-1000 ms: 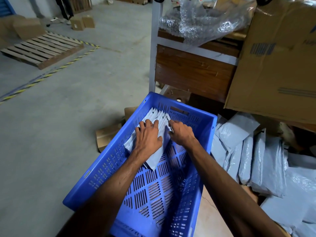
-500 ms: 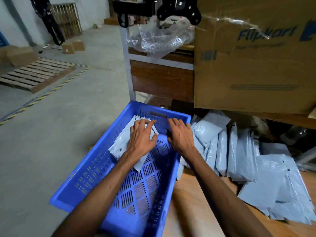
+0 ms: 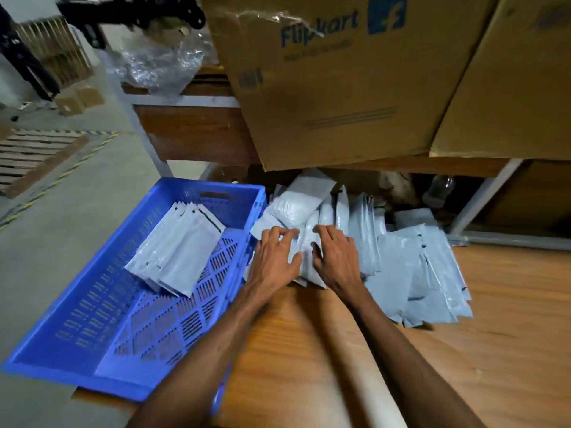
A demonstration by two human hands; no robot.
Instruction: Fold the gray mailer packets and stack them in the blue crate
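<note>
gray mailer packets [image 3: 312, 261], slick and crinkled, lie heaped under left hand [image 3: 273, 257] and right hand [image 3: 335, 261], fingers spread flat.

Gray mailers, blue crate

Folded gray packets [image 3: 179, 251] lean stacked at the blue crate [image 3: 92, 310]'s far end; loose gray mailers [image 3: 411, 273] heap along the table's far edge.

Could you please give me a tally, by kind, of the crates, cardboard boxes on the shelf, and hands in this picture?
Blue crate: 1
Boxes on the shelf: 2, a printed box and a plain box
Hands: 2, the left hand and right hand, both on the loose gray packets
Total: 5
</note>
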